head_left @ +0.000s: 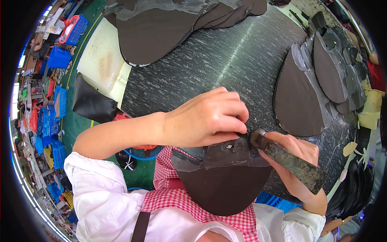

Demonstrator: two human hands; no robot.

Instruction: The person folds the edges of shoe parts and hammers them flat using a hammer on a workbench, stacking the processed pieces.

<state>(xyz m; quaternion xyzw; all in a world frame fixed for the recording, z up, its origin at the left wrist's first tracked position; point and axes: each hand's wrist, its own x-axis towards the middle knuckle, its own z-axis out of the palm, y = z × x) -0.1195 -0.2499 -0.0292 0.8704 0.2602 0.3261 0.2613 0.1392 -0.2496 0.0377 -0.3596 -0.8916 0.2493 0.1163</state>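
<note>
Grasping a metal hammer (290, 161) in the right fingers (278, 139); pinching with the left fingers (229, 124) the edge of a dark brown piece (225, 187), spread below them. With similar pieces (298, 97) beyond the fingers, on the tabletop (225, 64).

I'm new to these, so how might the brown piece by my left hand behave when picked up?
The brown piece is probably light and bendy, since it looks like a thin sheet. Being broad and flat, it seems unlikely to roll. Its matte lower part suggests decent grip, though the smeared strip by your left hand might stick.
</note>
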